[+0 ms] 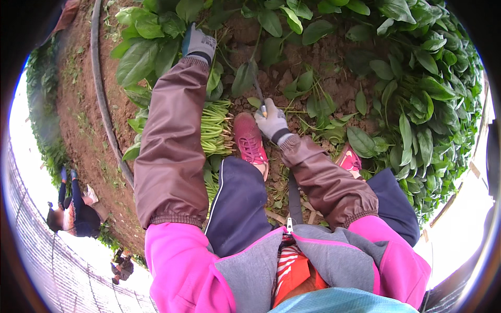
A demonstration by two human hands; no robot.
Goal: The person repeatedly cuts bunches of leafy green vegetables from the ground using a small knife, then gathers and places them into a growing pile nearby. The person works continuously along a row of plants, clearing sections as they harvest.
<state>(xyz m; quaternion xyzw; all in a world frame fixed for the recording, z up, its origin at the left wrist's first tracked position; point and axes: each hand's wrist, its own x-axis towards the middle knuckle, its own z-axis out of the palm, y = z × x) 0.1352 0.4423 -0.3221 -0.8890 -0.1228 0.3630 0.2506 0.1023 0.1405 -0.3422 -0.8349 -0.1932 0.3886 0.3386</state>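
Observation:
My left hand [200, 44], in a pale work glove with a blue palm, reaches to broad green spinach-like leaves [143, 58] at the upper left. Its fingertips are partly hidden, so I cannot tell whether it grips a plant. My right hand [272, 120], gloved too, holds a thin metal-bladed hand tool [258, 88] by a short light handle. The blade points away from me towards leafy plants [270, 23] rooted in brown soil. Between my left forearm and my shoe lies a stack of cut greens [216, 127], pale stem ends facing right.
Dense leafy crop [430, 98] stands along the right side. A grey hose [102, 86] runs over the soil at left. My pink shoe [250, 139] is close to the right hand. Loose leaves [321, 105] litter the ground. Two other people [78, 211] are far off at lower left.

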